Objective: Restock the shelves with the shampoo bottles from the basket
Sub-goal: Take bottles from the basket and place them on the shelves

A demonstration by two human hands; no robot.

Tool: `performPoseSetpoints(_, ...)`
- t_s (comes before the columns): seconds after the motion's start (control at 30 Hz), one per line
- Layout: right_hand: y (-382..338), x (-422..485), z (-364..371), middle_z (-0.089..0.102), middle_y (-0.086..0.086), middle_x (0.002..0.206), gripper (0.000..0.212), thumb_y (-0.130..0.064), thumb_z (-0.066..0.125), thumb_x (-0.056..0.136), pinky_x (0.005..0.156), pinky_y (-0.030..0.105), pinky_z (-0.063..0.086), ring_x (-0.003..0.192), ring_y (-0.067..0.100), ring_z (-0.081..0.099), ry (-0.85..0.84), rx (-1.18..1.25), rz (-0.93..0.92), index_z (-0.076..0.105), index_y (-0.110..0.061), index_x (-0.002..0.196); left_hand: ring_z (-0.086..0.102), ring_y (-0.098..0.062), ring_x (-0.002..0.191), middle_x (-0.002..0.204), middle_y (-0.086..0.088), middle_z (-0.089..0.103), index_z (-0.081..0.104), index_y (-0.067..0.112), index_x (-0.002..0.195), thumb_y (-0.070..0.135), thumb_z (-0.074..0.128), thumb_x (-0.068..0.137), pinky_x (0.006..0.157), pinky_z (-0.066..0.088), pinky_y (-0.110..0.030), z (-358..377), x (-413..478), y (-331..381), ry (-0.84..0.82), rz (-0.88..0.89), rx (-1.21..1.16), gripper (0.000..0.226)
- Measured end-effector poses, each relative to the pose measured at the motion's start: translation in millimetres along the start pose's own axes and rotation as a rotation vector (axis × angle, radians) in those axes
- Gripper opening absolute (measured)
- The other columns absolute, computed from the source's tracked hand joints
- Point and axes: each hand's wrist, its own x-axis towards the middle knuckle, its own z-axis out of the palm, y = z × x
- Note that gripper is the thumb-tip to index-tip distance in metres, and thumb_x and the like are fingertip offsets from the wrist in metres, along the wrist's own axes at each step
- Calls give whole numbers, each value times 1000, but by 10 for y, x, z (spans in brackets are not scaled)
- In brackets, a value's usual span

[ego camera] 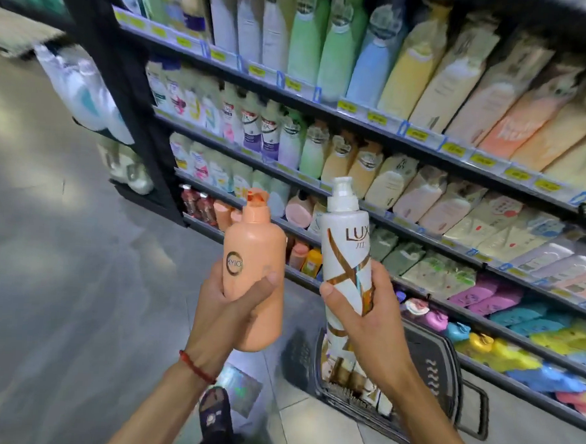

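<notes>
We have one view only: head-worn wide-angle, facing forward and down. Nearest the lens, at frame centre: left hand round the orange bottle, right hand round the white bottle. Shelves slant across the right, farther off; floor left, basket low, below the hands.

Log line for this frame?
left hand grips peach plastic bottle | right hand grips white Lux pump bottle | dark plastic basket on floor, bottles inside
</notes>
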Motion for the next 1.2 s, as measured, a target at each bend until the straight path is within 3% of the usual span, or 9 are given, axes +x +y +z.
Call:
performPoseSetpoints(0.17,-366,504,734,73,-17,108,49,-57,79,84,76,22,60,95,8,72,20,-16,-71,53,-53,125,73,-18,90,106,-5,76,66,19,119,50,85,63,69,58,-31,-536,635,535,-66,75,-66,67)
performPoseSetpoints(0.3,-675,974,1162,75,-6,108,50,-58,80,81,86,50,62,97,22,75,39,2,-128,55,-49,123,73,-20,92,109,-5,75,66,23,120,47,85,65,70,58,-30,-795,1151,967,-89,137,-115,63)
performPoseSetpoints(0.37,-819,1258,1309,74,-6,105,47,-57,81,81,82,55,63,91,23,75,36,0,-161,57,-45,120,73,-22,94,109,-5,75,67,26,118,48,85,64,70,59,-32,-862,1435,1156,-91,155,-131,62)
performPoseSetpoints(0.5,-1103,1881,1523,74,-14,104,42,-56,78,80,74,20,58,89,7,71,40,-6,-248,60,-51,118,73,-19,89,103,-2,75,70,33,109,48,85,63,69,60,-34,-874,2084,1539,-124,206,-150,50)
performPoseSetpoints(0.57,-1243,2236,1601,74,-18,110,49,-57,78,79,77,13,54,95,3,71,49,-9,-286,59,-49,123,73,-18,87,99,-1,75,70,34,104,49,85,62,67,60,-33,-843,2439,1747,-127,246,-140,46)
performPoseSetpoints(0.73,-1615,3091,1694,73,-21,108,46,-57,76,78,76,10,52,94,1,70,73,-24,-387,59,-51,120,73,-25,93,105,-7,74,63,22,121,50,83,69,74,59,-35,-674,3226,2303,-205,343,-99,62)
performPoseSetpoints(0.87,-1940,3605,1685,73,-17,99,32,-53,77,79,70,10,51,82,-2,67,150,-20,-473,61,-51,107,72,-16,93,106,-1,74,65,28,117,50,82,73,71,58,-25,-520,3712,2745,-274,431,-124,53)
performPoseSetpoints(1.07,-2319,4041,1632,76,-14,106,49,-48,86,68,77,14,55,92,5,73,372,2,-572,62,-42,110,70,-13,103,114,3,71,59,29,123,55,76,75,78,57,-24,-384,4245,3331,-382,552,-99,57)
performPoseSetpoints(1.2,-2509,4214,1642,78,-10,104,45,-52,86,70,78,18,57,90,8,75,470,-59,-589,66,-41,109,70,-5,96,104,13,72,56,24,120,54,75,76,76,55,-18,-339,4512,3695,-487,648,-53,57)
